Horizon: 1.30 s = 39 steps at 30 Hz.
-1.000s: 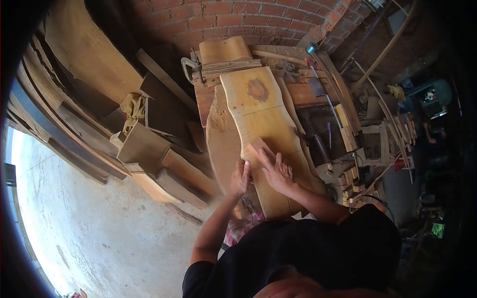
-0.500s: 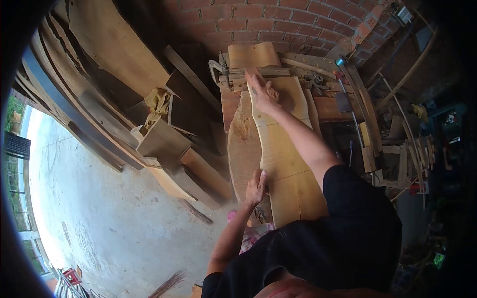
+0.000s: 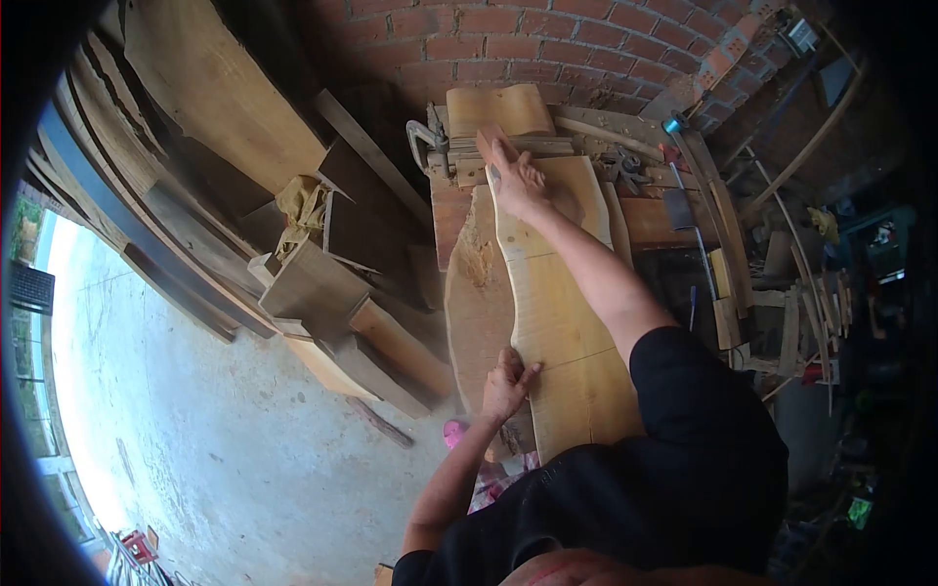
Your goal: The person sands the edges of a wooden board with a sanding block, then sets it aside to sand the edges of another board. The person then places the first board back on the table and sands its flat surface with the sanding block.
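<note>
A long pale wooden board with a wavy left edge lies lengthwise in front of my body, a pencil-like line crossing it. My left hand grips its left edge near the close end, thumb on the top face and the other fingers partly hidden. At the far left corner, my right hand is closed on a reddish-brown block, which presses along the board's edge. The block's underside is hidden. Under the board, a wider brown slab sticks out to the left.
A metal clamp stands at the bench's far left, beside stacked boards. Pliers and other tools lie to the right. Planks and timber pieces lean on the left over the concrete floor. Behind is a brick wall.
My left hand and the board sit slightly closer to my body, and the left thumb now reaches over the board's top. The right hand stays at the far corner with the block.
</note>
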### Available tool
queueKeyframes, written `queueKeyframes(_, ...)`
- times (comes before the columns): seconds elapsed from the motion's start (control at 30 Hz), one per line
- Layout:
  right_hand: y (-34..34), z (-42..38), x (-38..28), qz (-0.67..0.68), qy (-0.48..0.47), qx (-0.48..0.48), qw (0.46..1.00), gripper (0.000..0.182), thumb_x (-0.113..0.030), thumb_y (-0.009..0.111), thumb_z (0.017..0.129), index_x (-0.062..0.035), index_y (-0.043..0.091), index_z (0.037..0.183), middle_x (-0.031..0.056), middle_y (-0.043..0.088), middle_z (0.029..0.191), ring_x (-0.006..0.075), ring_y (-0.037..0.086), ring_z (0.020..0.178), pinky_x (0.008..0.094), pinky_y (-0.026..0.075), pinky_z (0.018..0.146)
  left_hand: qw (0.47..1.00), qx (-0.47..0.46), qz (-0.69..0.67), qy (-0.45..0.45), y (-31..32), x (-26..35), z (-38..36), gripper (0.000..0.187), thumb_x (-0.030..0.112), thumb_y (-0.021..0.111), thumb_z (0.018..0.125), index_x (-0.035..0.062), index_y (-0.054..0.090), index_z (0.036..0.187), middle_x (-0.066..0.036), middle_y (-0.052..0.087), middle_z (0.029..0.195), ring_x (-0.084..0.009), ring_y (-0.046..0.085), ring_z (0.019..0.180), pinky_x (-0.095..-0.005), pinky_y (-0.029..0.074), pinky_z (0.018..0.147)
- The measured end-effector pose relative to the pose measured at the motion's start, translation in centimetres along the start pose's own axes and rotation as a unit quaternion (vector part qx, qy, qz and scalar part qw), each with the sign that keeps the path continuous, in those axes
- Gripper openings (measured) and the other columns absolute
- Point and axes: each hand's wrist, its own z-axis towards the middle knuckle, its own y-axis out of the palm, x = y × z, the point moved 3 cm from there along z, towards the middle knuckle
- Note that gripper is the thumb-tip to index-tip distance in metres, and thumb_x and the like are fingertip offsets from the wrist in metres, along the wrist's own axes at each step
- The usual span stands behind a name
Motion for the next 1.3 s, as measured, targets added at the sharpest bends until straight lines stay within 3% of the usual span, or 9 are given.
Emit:
queueKeyframes(0.17, -0.5, -1.6, 0.1, 0.007, 0.018, -0.021, 1.000, 0.078, -0.017, 0.056, 0.087, -0.0231, 0.013, 0.151, 0.0320, 0.042, 0.120, 0.0449, 0.059, 0.100, 0.0504, 0.048, 0.086, 0.999, -0.013, -0.037, 0.011, 0.1, 0.3, -0.2, 0.041, 0.032, 0.069, 0.089, 0.0017, 0.045, 0.101, -0.011, 0.062, 0.066, -0.0174, 0.063, 0.056, -0.0342, 0.052, 0.055)
queueKeyframes(0.37, -1.7, -23.9, 0.8, -0.017, 0.024, -0.128, 0.991, 0.079, -0.021, 0.057, 0.091, -0.0245, 0.007, 0.153, 0.0341, 0.040, 0.116, 0.0472, 0.060, 0.084, 0.0554, 0.049, 0.072, 0.997, -0.051, -0.057, 0.010, 0.1, 0.2, 0.1, 0.037, 0.026, 0.067, 0.091, 0.0012, 0.042, 0.101, -0.012, 0.066, 0.073, -0.0155, 0.064, 0.060, -0.0295, 0.051, 0.047)
queueKeyframes(0.47, -1.8, -21.5, 0.5, -0.007, 0.018, -0.116, 0.993, 0.079, -0.020, 0.056, 0.090, -0.0233, 0.007, 0.153, 0.0345, 0.040, 0.116, 0.0458, 0.060, 0.084, 0.0535, 0.050, 0.071, 0.998, -0.030, -0.052, 0.025, 0.3, 0.3, -0.1, 0.035, 0.024, 0.068, 0.090, 0.0011, 0.044, 0.101, -0.010, 0.061, 0.066, -0.0147, 0.061, 0.055, -0.0313, 0.051, 0.049)
queueKeyframes(0.7, 0.4, 2.1, 0.1, -0.013, 0.007, 0.001, 1.000, 0.077, -0.023, 0.058, 0.088, -0.0234, 0.013, 0.151, 0.0320, 0.043, 0.119, 0.0444, 0.061, 0.095, 0.0518, 0.048, 0.084, 0.995, -0.038, -0.080, -0.038, -0.2, 1.6, -0.2, 0.036, 0.023, 0.069, 0.089, 0.0010, 0.042, 0.101, -0.010, 0.062, 0.071, -0.0142, 0.062, 0.059, -0.0313, 0.051, 0.048)
queueKeyframes(0.83, 0.0, -1.1, 0.2, 0.006, 0.016, -0.011, 1.000, 0.075, -0.023, 0.058, 0.088, -0.0228, 0.016, 0.150, 0.0311, 0.043, 0.117, 0.0441, 0.060, 0.096, 0.0520, 0.047, 0.085, 0.996, -0.038, -0.080, -0.032, -0.2, 2.3, -0.5, 0.035, 0.022, 0.068, 0.090, 0.0018, 0.042, 0.101, -0.010, 0.061, 0.073, -0.0149, 0.062, 0.060, -0.0314, 0.053, 0.048)
queueKeyframes(1.03, -2.4, -23.7, 0.9, 0.008, 0.031, -0.129, 0.991, 0.078, -0.022, 0.054, 0.091, -0.0240, 0.006, 0.153, 0.0338, 0.040, 0.114, 0.0482, 0.060, 0.084, 0.0549, 0.049, 0.074, 0.995, -0.062, -0.063, -0.043, -0.3, 1.9, -0.3, 0.037, 0.025, 0.068, 0.090, 0.0019, 0.042, 0.101, -0.010, 0.061, 0.073, -0.0156, 0.062, 0.060, -0.0313, 0.053, 0.049)
queueKeyframes(1.13, -2.2, -23.3, 0.5, 0.015, 0.048, -0.152, 0.987, 0.078, -0.022, 0.055, 0.091, -0.0235, 0.007, 0.153, 0.0361, 0.040, 0.116, 0.0480, 0.060, 0.082, 0.0547, 0.049, 0.073, 0.997, -0.054, -0.053, -0.025, -0.2, 1.1, 0.0, 0.038, 0.025, 0.069, 0.089, 0.0014, 0.041, 0.101, -0.010, 0.060, 0.072, -0.0157, 0.061, 0.059, -0.0315, 0.053, 0.049)
queueKeyframes(1.17, -1.6, -21.3, 0.3, 0.010, 0.025, -0.107, 0.994, 0.078, -0.023, 0.055, 0.091, -0.0233, 0.007, 0.153, 0.0362, 0.040, 0.116, 0.0474, 0.060, 0.081, 0.0545, 0.049, 0.073, 0.997, -0.051, -0.054, -0.029, 0.0, 0.7, 0.0, 0.038, 0.025, 0.069, 0.089, 0.0014, 0.041, 0.101, -0.010, 0.060, 0.072, -0.0157, 0.061, 0.059, -0.0315, 0.053, 0.049)
queueKeyframes(1.3, -0.2, -6.4, -1.0, -0.003, -0.028, -0.006, 1.000, 0.075, -0.023, 0.055, 0.090, -0.0195, 0.013, 0.151, 0.0356, 0.043, 0.118, 0.0470, 0.060, 0.095, 0.0526, 0.049, 0.083, 0.994, -0.046, -0.088, -0.037, -0.3, 1.7, 0.3, 0.038, 0.025, 0.069, 0.089, 0.0011, 0.042, 0.101, -0.010, 0.059, 0.071, -0.0162, 0.061, 0.059, -0.0315, 0.053, 0.048)
